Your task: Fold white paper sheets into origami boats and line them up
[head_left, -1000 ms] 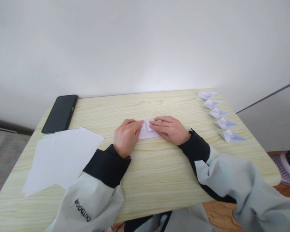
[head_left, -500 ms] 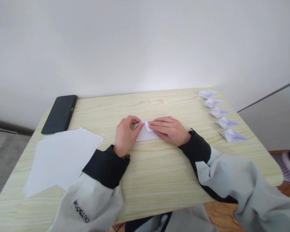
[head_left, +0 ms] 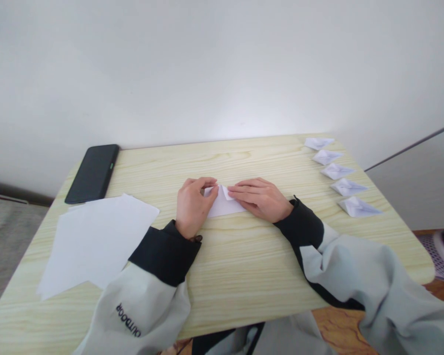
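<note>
A small folded white paper lies in the middle of the wooden table. My left hand pinches the paper's left corner between thumb and fingers and lifts it a little. My right hand lies flat on the paper's right part, fingers stretched out and pressing it down. Both arms wear grey sleeves with black cuffs.
A stack of white sheets lies at the left. A black phone rests at the far left corner. Several folded paper figures stand in a row along the right edge. A white wall rises behind the table.
My left hand went from lying flat on the paper to pinching and raising its left corner. My right hand stayed pressed on the paper.
</note>
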### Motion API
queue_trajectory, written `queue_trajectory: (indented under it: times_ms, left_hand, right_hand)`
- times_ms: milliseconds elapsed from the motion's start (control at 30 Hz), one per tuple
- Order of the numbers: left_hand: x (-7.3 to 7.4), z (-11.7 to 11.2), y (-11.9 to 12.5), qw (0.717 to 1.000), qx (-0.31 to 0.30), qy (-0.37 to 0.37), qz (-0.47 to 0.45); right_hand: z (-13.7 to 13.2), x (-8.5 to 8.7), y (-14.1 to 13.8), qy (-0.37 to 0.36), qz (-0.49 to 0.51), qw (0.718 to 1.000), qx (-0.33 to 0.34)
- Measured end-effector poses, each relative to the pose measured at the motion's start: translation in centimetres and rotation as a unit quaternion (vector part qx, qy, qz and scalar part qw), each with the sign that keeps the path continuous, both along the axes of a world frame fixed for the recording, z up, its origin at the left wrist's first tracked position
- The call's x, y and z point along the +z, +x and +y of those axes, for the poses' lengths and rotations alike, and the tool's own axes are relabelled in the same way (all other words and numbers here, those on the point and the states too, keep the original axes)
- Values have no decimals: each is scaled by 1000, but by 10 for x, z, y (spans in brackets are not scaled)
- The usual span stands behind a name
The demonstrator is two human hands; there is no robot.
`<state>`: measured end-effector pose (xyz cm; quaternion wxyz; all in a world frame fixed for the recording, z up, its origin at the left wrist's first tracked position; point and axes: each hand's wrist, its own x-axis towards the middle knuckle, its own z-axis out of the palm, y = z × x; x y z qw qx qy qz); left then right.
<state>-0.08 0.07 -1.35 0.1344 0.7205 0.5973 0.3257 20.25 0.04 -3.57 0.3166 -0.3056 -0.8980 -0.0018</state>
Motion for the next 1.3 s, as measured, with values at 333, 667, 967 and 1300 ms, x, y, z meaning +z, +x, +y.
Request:
queue_trajectory:
  times_ms: [333, 667, 967, 1300]
  left_hand:
    - [-5, 1, -3, 995, -60, 48, 68]
    - [-4, -1, -4, 988, -69, 62, 121]
    - [-5, 0, -8, 984, -80, 75, 137]
    - [-4, -1, -8, 982, -95, 83, 141]
  right_hand:
    - [2, -2, 4, -9, -7, 1000, 3]
    - [-2, 4, 2, 58, -75, 995, 2]
    - [-6, 7, -1, 47, -85, 995, -7]
    - [-7, 6, -2, 26, -82, 996, -3]
